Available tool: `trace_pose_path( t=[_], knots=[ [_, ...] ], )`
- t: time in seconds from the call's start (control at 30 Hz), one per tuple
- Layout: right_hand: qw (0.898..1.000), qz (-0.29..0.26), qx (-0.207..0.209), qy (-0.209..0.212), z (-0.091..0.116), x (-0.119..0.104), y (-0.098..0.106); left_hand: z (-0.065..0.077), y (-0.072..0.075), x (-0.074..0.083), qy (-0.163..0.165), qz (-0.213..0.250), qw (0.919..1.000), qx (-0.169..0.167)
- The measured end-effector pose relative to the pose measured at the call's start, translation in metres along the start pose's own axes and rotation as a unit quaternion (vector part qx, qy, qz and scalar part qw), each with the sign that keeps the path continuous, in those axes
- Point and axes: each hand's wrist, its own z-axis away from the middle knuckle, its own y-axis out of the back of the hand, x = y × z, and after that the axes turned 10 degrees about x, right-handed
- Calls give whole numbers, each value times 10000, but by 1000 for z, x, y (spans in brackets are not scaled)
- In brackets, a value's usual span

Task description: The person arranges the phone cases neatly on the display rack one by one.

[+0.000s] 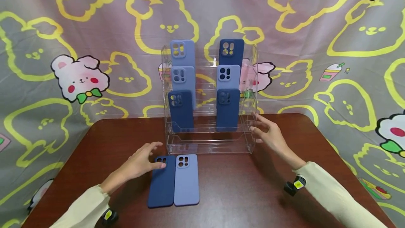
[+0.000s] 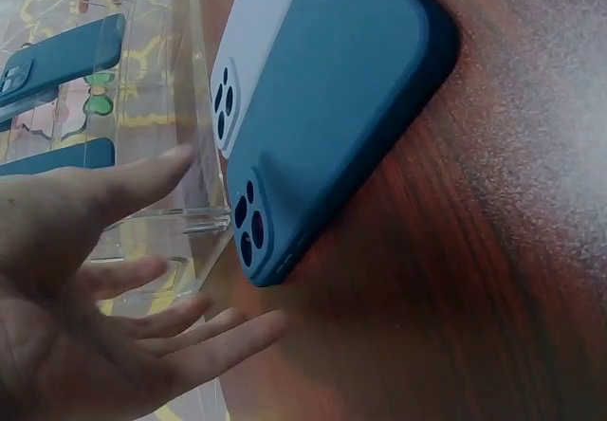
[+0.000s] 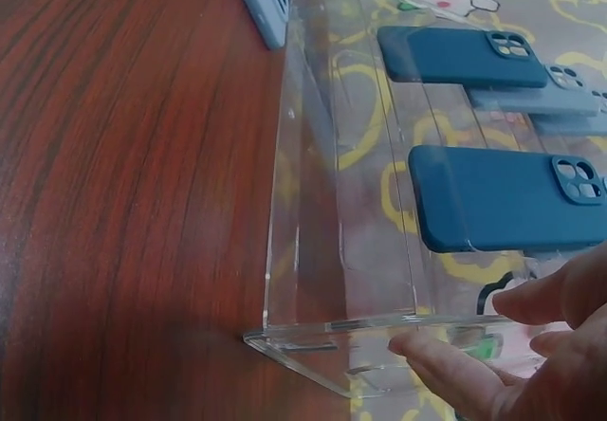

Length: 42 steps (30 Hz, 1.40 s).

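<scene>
A clear acrylic tiered rack (image 1: 209,147) stands on the table, phone cases upright in two columns. My right hand (image 1: 269,136) is at the rack's right side, fingers spread; in the right wrist view its fingertips (image 3: 408,343) lie right at the side panel. On the table before the rack, a dark blue phone case (image 1: 162,187) and a lavender phone case (image 1: 186,187) lie flat side by side. My left hand (image 1: 142,161) hovers by the dark blue case's camera end, thumb overlapping that case in the head view. Its fingers are loosely extended with nothing between them in the left wrist view.
The rack's left column has two lavender cases above a dark blue case (image 1: 181,115). On the right, a lavender case (image 1: 232,80) sits between dark blue ones. Behind the brown table (image 1: 234,189) hangs a patterned cloth (image 1: 300,6).
</scene>
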Motion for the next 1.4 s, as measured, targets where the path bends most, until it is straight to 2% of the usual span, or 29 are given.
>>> trace_pose_path(
  t=[0.07, 0.17, 0.27, 0.4, 0.53, 0.63, 0.7, 0.83, 0.93, 1.07, 1.2, 1.3, 1.4],
  knots=[
    [10000, 8, -4, -8, 1, 1, 0, -1, -1, -1, 143, -223, 9991, -332],
    [10000, 19, -36, -12, 1, 1, 1, -1, -1, -1, 238, -686, 9953, -635],
    [10000, 47, -75, 27, 0, 1, 1, -1, -2, -1, 163, -1000, 9921, -745],
    [9999, -52, -132, -4, 0, 1, 1, -2, -4, -4, -36, -1005, 9921, -744],
    [9997, -103, -217, -14, 0, 1, 0, -2, -6, -14, -178, -579, 9954, -749],
    [9994, -110, -334, -17, -1, 2, -1, -1, -6, -22, -138, -268, 9967, -758],
    [9992, -118, -371, -47, -1, 2, -1, -1, -5, -26, -163, -231, 9971, -712],
    [9992, -142, -356, -93, -2, 3, 1, -4, -4, -30, -443, -175, 9976, -499],
    [9991, -194, -342, -141, -2, 3, 3, -7, -5, -31, -457, 247, 9974, -496],
    [9989, -190, -385, -166, -1, 3, 4, -7, -3, -32, -15, 932, 9943, -521],
    [9989, -170, -393, -176, -2, 2, 4, -6, 2, -33, 265, 1182, 9921, -327],
    [9990, -136, -371, -206, -2, 2, 4, -4, 4, -33, 562, 1630, 9845, -324],
    [9990, -107, -367, -242, -2, 1, 4, -1, 5, -32, 959, 2102, 9724, -324]
  ],
)
